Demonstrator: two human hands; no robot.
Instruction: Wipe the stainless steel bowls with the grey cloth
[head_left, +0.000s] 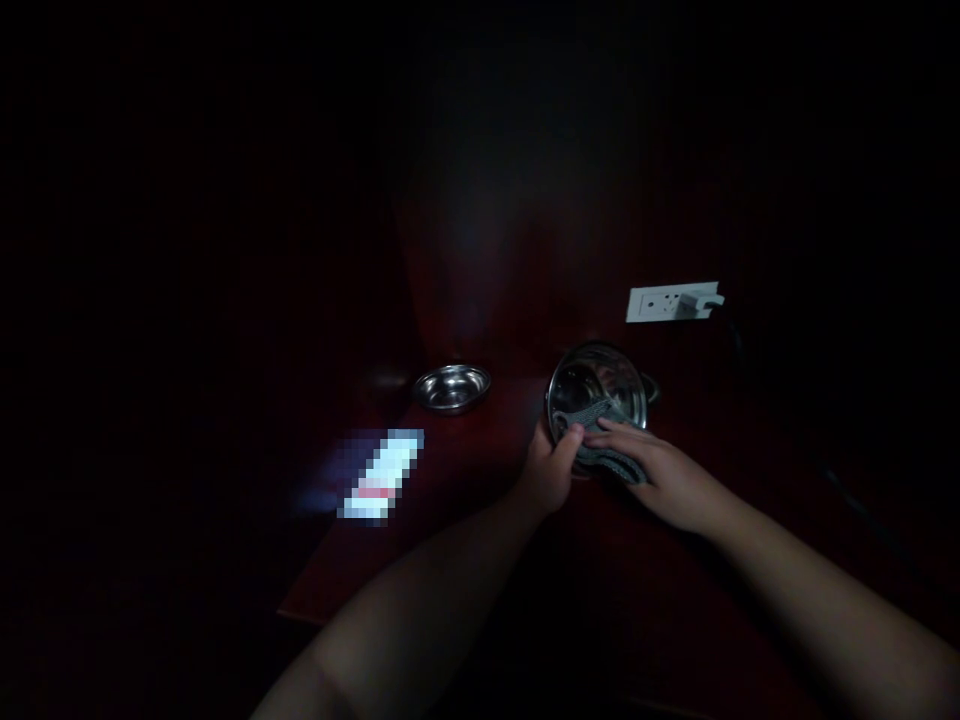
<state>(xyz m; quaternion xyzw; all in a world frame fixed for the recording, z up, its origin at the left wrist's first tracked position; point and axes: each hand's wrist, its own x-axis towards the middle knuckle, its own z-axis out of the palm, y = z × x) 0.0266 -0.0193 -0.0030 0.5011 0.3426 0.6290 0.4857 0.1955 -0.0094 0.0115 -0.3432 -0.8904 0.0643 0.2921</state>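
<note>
A shiny metal pot (pixel 636 385) is tilted with its mouth toward me, a small loop handle showing at its right. My left hand (pixel 553 468) is closed on the pot's near left rim, the thumb lying over the edge. A grey cloth (pixel 592 415) is bunched at the lower rim, partly inside the pot and partly hanging over the edge. My right hand (pixel 664 475) holds the cloth, its fingers pressing it against the pot's inside. The undersides of both hands are hidden.
On the dark red table (pixel 480 470) a shallow metal bowl (pixel 452 388) stands left of the pot. A bright, pixelated screen (pixel 382 478) lies nearer at the left. A white wall socket (pixel 649 303) with a plug (pixel 701 300) and a dark cord is at the back right. The surroundings are very dark.
</note>
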